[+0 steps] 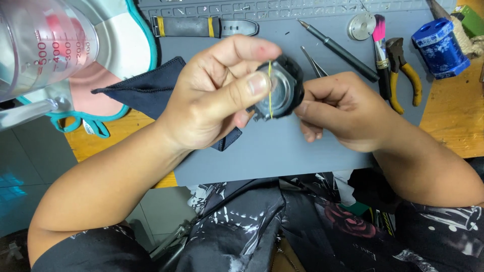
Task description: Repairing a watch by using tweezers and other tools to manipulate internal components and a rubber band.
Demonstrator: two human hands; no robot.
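A black watch case (288, 80) with a round glass face is held up between both hands above a grey work mat (282, 146). My left hand (212, 98) pinches it from the left, with the thumb pressed on the glass. From the right, my right hand (343, 111) grips the case's far side. A thin yellow band runs vertically across the face. A dark blue cloth (146, 88) lies under my left hand.
A grey watch strap (201, 26) with yellow loops lies at the mat's far edge. Tweezers (313, 63), a black pen-like tool (338, 50), a round metal disc (361, 26), a pink brush (379, 35), yellow-handled pliers (403, 70) and a blue holder (440, 48) lie right. A clear measuring jug (43, 45) stands left.
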